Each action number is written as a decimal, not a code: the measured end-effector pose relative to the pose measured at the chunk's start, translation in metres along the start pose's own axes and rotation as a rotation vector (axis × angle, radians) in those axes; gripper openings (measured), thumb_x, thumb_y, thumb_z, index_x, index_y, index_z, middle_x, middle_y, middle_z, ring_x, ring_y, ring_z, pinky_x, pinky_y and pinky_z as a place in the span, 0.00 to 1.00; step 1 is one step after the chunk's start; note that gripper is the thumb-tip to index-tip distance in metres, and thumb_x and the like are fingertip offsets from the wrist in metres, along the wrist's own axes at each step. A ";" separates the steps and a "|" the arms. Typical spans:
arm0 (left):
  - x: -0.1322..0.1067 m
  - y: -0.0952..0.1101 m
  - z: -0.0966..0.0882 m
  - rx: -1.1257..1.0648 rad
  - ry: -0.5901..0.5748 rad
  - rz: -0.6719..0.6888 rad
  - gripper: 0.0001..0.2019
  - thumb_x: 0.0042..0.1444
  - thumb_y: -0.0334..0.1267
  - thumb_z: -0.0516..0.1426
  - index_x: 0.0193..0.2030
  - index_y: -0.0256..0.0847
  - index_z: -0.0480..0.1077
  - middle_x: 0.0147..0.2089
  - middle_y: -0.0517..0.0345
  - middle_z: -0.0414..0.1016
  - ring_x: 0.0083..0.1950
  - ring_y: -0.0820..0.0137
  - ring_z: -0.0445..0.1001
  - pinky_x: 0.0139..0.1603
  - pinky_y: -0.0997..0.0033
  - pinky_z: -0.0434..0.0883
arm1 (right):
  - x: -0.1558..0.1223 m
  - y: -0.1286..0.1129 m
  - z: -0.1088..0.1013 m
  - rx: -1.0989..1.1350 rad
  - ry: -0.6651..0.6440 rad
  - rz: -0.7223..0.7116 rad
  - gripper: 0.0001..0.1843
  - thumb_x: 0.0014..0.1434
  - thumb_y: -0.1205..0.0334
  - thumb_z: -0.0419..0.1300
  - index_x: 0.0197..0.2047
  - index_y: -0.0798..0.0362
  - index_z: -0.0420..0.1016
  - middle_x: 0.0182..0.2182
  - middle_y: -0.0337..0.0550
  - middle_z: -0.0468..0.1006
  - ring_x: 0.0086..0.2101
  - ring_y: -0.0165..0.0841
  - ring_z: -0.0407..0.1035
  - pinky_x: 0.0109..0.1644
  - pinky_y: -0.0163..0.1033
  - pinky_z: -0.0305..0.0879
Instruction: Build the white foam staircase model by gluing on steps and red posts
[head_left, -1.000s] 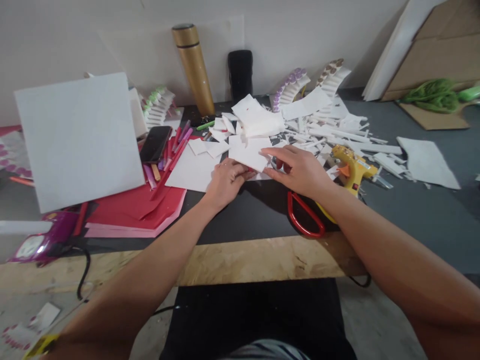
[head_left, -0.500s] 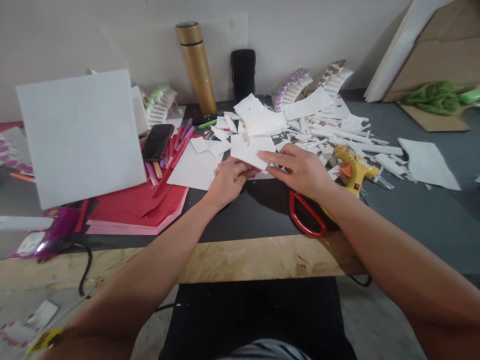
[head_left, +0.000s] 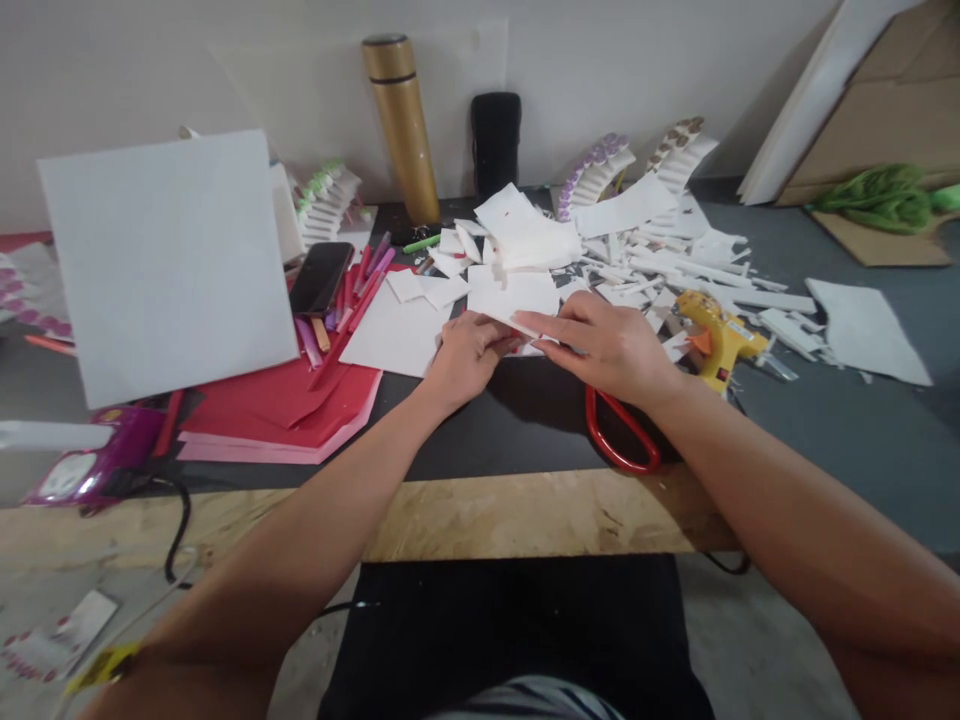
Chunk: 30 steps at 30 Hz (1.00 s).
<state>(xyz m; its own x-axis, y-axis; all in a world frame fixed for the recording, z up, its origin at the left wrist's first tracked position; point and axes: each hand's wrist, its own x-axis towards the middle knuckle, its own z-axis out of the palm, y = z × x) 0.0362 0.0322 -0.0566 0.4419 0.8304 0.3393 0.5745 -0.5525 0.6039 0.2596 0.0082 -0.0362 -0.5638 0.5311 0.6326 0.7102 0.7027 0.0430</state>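
Note:
My left hand (head_left: 466,356) has its fingers curled and pinches the near edge of a white foam piece (head_left: 510,297) that lies on the dark mat. My right hand (head_left: 606,345) lies over the right side of the same piece, fingers stretched out and pressing on it. Red-handled scissors (head_left: 619,441) lie under my right wrist. A yellow glue gun (head_left: 721,337) rests just right of my right hand. A larger white sheet (head_left: 394,335) lies left of my left hand.
A white board (head_left: 166,262) leans at the left over red and pink sheets (head_left: 279,412). A black phone (head_left: 322,278) and pens lie beside them. A gold flask (head_left: 403,125) stands at the wall. White offcuts (head_left: 675,265) litter the back right. A wooden edge (head_left: 480,520) fronts the table.
My hands and the white foam piece stay in nearly the same place; my right fingers have slid slightly across the piece. The view has shifted a little.

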 end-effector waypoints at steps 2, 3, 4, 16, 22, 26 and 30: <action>0.000 0.001 0.000 0.001 -0.011 -0.007 0.12 0.64 0.35 0.56 0.46 0.45 0.82 0.49 0.52 0.81 0.55 0.59 0.74 0.61 0.51 0.69 | 0.001 0.000 0.000 0.000 0.003 0.005 0.19 0.69 0.62 0.57 0.60 0.45 0.78 0.33 0.42 0.73 0.30 0.29 0.66 0.31 0.33 0.61; 0.000 0.001 0.000 0.001 -0.013 -0.012 0.12 0.64 0.34 0.56 0.46 0.45 0.81 0.51 0.52 0.81 0.56 0.59 0.74 0.61 0.51 0.69 | 0.001 -0.001 0.000 0.003 0.006 0.007 0.18 0.69 0.61 0.57 0.60 0.46 0.78 0.33 0.42 0.73 0.30 0.29 0.66 0.31 0.33 0.61; 0.000 0.001 -0.001 0.001 -0.015 -0.016 0.12 0.64 0.34 0.56 0.45 0.45 0.81 0.52 0.52 0.81 0.57 0.59 0.74 0.61 0.50 0.68 | 0.001 -0.001 0.001 0.008 0.008 0.009 0.18 0.70 0.61 0.56 0.60 0.47 0.78 0.33 0.43 0.73 0.30 0.29 0.67 0.32 0.34 0.61; 0.000 0.001 0.002 0.004 0.004 -0.023 0.10 0.62 0.33 0.57 0.41 0.43 0.81 0.50 0.50 0.80 0.56 0.57 0.74 0.60 0.48 0.69 | 0.002 -0.001 0.002 0.043 -0.030 0.061 0.19 0.71 0.62 0.54 0.60 0.47 0.78 0.32 0.43 0.72 0.30 0.30 0.66 0.32 0.35 0.62; 0.000 0.003 0.000 0.013 0.008 -0.046 0.09 0.61 0.33 0.57 0.42 0.41 0.80 0.49 0.50 0.80 0.55 0.57 0.74 0.59 0.50 0.69 | 0.002 -0.001 0.001 0.044 -0.031 0.053 0.19 0.71 0.62 0.53 0.59 0.47 0.79 0.32 0.43 0.72 0.31 0.30 0.66 0.33 0.35 0.62; -0.001 0.000 0.000 -0.064 0.038 -0.051 0.10 0.61 0.33 0.57 0.43 0.42 0.81 0.50 0.52 0.80 0.54 0.59 0.75 0.59 0.54 0.70 | 0.002 -0.001 0.002 0.030 -0.027 0.056 0.20 0.71 0.61 0.53 0.61 0.48 0.78 0.32 0.43 0.72 0.31 0.31 0.67 0.33 0.34 0.62; -0.002 -0.002 0.001 -0.143 0.069 -0.048 0.11 0.60 0.32 0.56 0.42 0.43 0.81 0.48 0.53 0.81 0.53 0.61 0.76 0.58 0.58 0.72 | 0.001 0.000 0.004 0.030 -0.020 0.053 0.20 0.71 0.61 0.53 0.61 0.48 0.78 0.32 0.43 0.72 0.31 0.31 0.68 0.33 0.34 0.62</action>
<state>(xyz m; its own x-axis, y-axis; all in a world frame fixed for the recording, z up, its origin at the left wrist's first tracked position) 0.0349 0.0319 -0.0597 0.3650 0.8613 0.3535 0.4881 -0.5003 0.7152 0.2573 0.0107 -0.0384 -0.5342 0.5772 0.6176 0.7266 0.6869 -0.0134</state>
